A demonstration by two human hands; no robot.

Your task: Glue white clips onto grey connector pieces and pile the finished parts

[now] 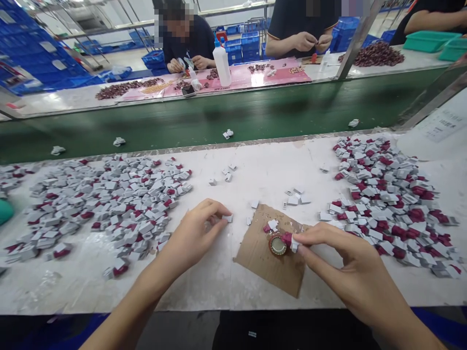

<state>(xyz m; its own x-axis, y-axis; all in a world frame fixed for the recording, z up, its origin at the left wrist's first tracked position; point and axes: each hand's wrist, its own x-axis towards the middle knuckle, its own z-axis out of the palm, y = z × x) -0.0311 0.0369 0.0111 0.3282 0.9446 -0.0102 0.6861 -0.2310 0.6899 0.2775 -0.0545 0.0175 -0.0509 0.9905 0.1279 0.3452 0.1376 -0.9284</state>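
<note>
My left hand [199, 232] pinches a small grey plastic piece [228, 218] between thumb and fingertips, just left of a cardboard sheet [270, 277]. Between thumb and forefinger, my right hand [339, 257] grips a small maroon-and-grey plastic part [288, 239]. Its maroon end is at the rim of a bottle cap [278, 245] lying on the cardboard; whether they touch I cannot tell. The cap looks filled with something pale. Behind it on the cardboard lies another maroon-and-grey part [270, 226]. A few loose grey pieces [297, 198] lie beyond the cardboard.
Heaps of grey and maroon parts spread on the left [109, 194] and right [394, 204] of the white table. A green conveyor belt [277, 112] carries several parts behind it. Across the belt, people work at a bench with a white bottle [222, 65].
</note>
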